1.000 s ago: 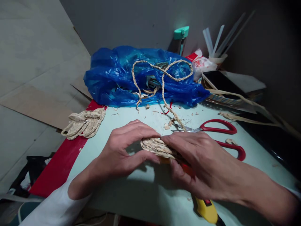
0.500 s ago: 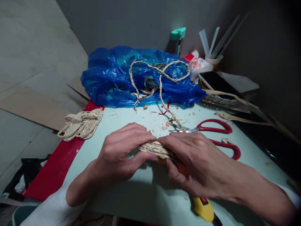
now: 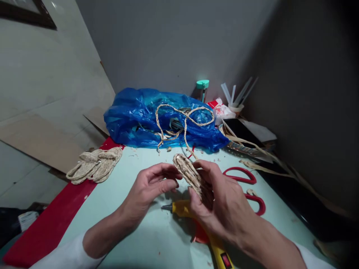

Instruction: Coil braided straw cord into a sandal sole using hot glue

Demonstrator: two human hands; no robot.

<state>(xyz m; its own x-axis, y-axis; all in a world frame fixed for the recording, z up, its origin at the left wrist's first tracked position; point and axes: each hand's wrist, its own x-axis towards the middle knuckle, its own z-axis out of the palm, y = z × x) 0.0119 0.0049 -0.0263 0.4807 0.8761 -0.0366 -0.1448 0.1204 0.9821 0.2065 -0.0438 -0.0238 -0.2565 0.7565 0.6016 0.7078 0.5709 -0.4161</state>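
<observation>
Basically, pale mint table (image 3: 146,239) takes up most of the lower view; clock hrs below are counted from the braided coil (image 3: 189,172), which is held over approx. the mid of it. Blue plastic bag (image 3: 126,116) lies crumpled at 11–12, against the grey wall (image 3: 179,48). Long black flat item (image 3: 303,209) at approx. 4. Red strip (image 3: 53,224) edges the table, approx. 10 down to 8.

R hand (image 3: 227,198) at 4, gripping the coil betw. thumb & fingers; coil is tilted, its top end leaning to 11. L hand (image 3: 146,190) at 9, fingers loosely curled w/ a gap to the thumb, nothing seen in it; fingertips v. near the coil, can't tell if touching.

Yellow glue gun (image 3: 182,209) on the table, nozzle out to 8, handle to 5, part hidden by R hand. Second braided bundle (image 3: 97,164) at 9–10, partly on the red strip. Scissors (image 3: 254,179) at 3, red handles showing, blades hidden. Thin braided cord (image 3: 185,129) loops over the bag at 12, running down twd. the R hand. Cup (image 3: 236,108) w/ pale sticks at 1; teal-lidded jar (image 3: 202,84) at 12. Tiny scraps (image 3: 168,149) approx. 11.
</observation>
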